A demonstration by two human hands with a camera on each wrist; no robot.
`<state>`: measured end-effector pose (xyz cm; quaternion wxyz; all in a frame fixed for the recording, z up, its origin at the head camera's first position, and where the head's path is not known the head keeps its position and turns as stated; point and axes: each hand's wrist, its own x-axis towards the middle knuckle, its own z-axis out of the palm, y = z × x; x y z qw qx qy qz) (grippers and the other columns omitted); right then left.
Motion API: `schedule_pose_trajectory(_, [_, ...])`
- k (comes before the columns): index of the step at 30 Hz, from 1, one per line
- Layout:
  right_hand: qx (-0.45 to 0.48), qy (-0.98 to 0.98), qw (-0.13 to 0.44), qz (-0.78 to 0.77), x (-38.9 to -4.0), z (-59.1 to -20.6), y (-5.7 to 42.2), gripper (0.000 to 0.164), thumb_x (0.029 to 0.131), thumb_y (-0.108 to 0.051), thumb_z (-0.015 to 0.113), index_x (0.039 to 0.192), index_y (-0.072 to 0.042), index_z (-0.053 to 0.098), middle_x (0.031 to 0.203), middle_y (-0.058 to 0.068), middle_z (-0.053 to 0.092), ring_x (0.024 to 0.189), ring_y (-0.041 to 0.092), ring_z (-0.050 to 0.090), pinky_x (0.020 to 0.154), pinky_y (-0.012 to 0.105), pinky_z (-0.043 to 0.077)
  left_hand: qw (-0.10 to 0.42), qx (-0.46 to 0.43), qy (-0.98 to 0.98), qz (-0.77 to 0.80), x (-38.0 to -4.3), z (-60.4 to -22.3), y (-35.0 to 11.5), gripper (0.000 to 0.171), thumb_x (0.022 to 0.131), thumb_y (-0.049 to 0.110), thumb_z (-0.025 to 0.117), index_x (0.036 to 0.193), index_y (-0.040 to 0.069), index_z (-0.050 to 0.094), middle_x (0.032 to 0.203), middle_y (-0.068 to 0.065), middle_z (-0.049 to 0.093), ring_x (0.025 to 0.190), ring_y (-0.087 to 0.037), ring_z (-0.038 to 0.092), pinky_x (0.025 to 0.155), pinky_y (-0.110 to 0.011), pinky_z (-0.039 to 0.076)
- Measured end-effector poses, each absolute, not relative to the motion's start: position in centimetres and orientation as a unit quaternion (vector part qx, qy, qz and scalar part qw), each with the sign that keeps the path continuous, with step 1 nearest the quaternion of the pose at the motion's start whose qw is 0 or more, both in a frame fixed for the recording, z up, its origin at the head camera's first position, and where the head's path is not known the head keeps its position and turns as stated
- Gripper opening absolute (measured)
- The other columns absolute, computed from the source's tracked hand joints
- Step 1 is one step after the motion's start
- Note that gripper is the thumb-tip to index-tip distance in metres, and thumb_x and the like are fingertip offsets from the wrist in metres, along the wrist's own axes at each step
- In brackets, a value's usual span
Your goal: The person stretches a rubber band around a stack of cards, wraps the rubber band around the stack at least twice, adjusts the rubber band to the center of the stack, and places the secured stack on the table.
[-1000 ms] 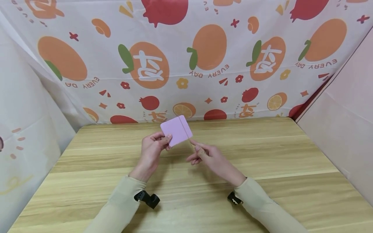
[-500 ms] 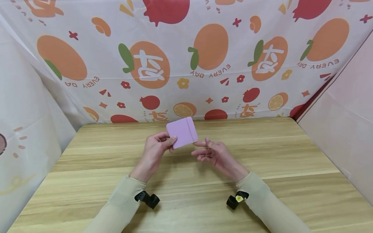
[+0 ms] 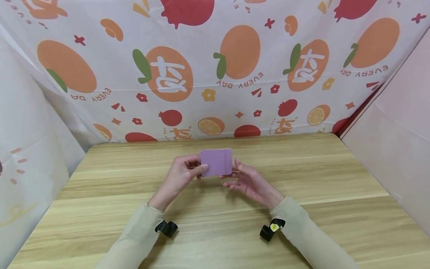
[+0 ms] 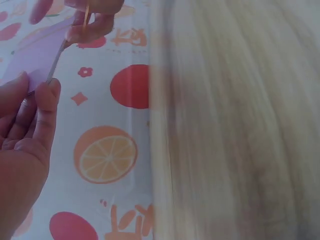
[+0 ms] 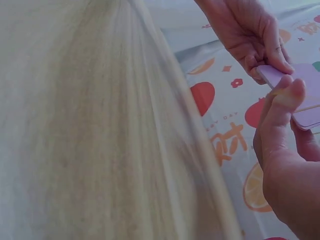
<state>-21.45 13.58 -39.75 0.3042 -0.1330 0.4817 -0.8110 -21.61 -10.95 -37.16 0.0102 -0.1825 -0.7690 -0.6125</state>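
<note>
A thin lilac notepad (image 3: 213,163) with rounded corners is held up above the table. My left hand (image 3: 179,173) pinches its left edge, thumb on the front and fingers behind. A thin tan rubber band (image 5: 309,108) crosses the pad near its right side. Part of the band (image 4: 87,17) is also looped over fingers of my right hand (image 3: 252,183). That hand is beside the pad's lower right corner, thumb raised and apart, fingers extended loosely. One of its fingers passes partly behind the pad. Layered edges of the pad (image 5: 272,76) show in the right wrist view.
A light wood-grain table (image 3: 215,231) lies beneath both hands. Behind its far edge hangs a white cloth (image 3: 208,112) printed with fruit. Plain pale cloth (image 3: 396,149) stands at the right side. Black wrist-worn cameras (image 3: 166,228) sit at both cuffs.
The pad has moved lower and slightly right and turned from tilted to nearly level. My right hand's thumb has come away from its fingers, and the band now loops over those fingers.
</note>
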Motion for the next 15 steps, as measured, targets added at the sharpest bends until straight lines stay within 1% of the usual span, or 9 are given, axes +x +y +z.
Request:
schedule_pose_trajectory(2, [-0.135, 0.467, 0.314, -0.816, -21.45, -39.89, 13.54, 0.066, 0.103, -0.042, 0.047, 0.152, -0.005, 0.024, 0.126, 0.022, 0.053, 0.099, 0.028, 0.062, 0.084, 0.030, 0.052, 0.016, -0.200, -0.775, -0.600, -21.67, -37.26, -11.05, 0.008, 0.089, 0.004, 0.071, 0.084, -0.002, 0.068, 0.069, -0.013, 0.060, 0.058, -0.022, 0.055, 0.055, -0.036, 0.051])
schedule_pose_trajectory(4, [-0.135, 0.452, 0.320, -0.822, -21.42, -39.93, 13.51, 0.065, 0.103, -0.041, 0.046, 0.153, -0.007, 0.023, 0.129, 0.021, 0.052, 0.104, 0.030, 0.060, 0.086, 0.031, 0.052, 0.019, -0.205, -0.779, -0.593, -21.70, -37.32, -11.19, 0.008, 0.089, 0.004, 0.071, 0.084, -0.001, 0.068, 0.069, -0.013, 0.061, 0.058, -0.021, 0.055, 0.055, -0.036, 0.051])
schedule_pose_trajectory(8, [-0.138, 0.434, 0.326, -0.829, -21.37, -39.94, 13.48, 0.063, 0.104, -0.039, 0.046, 0.153, -0.008, 0.023, 0.134, 0.022, 0.050, 0.118, 0.034, 0.052, 0.090, 0.033, 0.051, 0.023, -0.208, -0.792, -0.573, -21.64, -37.29, -11.44, 0.009, 0.090, 0.005, 0.071, 0.082, 0.002, 0.068, 0.069, -0.012, 0.061, 0.059, -0.022, 0.056, 0.055, -0.037, 0.050])
schedule_pose_trajectory(10, [-0.140, 0.427, 0.328, -0.831, -21.34, -39.95, 13.46, 0.063, 0.104, -0.037, 0.047, 0.154, -0.008, 0.023, 0.137, 0.021, 0.048, 0.123, 0.036, 0.048, 0.093, 0.033, 0.050, 0.024, -0.212, -0.800, -0.561, -21.55, -37.21, -11.53, 0.010, 0.090, 0.007, 0.071, 0.081, 0.004, 0.067, 0.069, -0.011, 0.061, 0.059, -0.022, 0.056, 0.055, -0.035, 0.049])
schedule_pose_trajectory(12, [-0.140, 0.424, 0.329, -0.832, -21.34, -40.01, 13.43, 0.063, 0.104, -0.036, 0.048, 0.154, -0.008, 0.024, 0.137, 0.020, 0.047, 0.124, 0.035, 0.048, 0.093, 0.033, 0.049, 0.025, -0.216, -0.806, -0.551, -21.44, -37.11, -11.56, 0.011, 0.090, 0.008, 0.071, 0.080, 0.006, 0.067, 0.069, -0.012, 0.061, 0.060, -0.022, 0.055, 0.054, -0.032, 0.048])
schedule_pose_trajectory(15, [-0.140, 0.425, 0.333, -0.830, -21.26, -40.08, 13.41, 0.062, 0.104, -0.035, 0.048, 0.154, -0.007, 0.024, 0.136, 0.020, 0.048, 0.119, 0.031, 0.052, 0.091, 0.031, 0.050, 0.029, -0.222, -0.811, -0.540, -21.29, -37.04, -11.55, 0.013, 0.091, 0.009, 0.071, 0.079, 0.007, 0.065, 0.070, -0.012, 0.061, 0.060, -0.022, 0.055, 0.054, -0.028, 0.045])
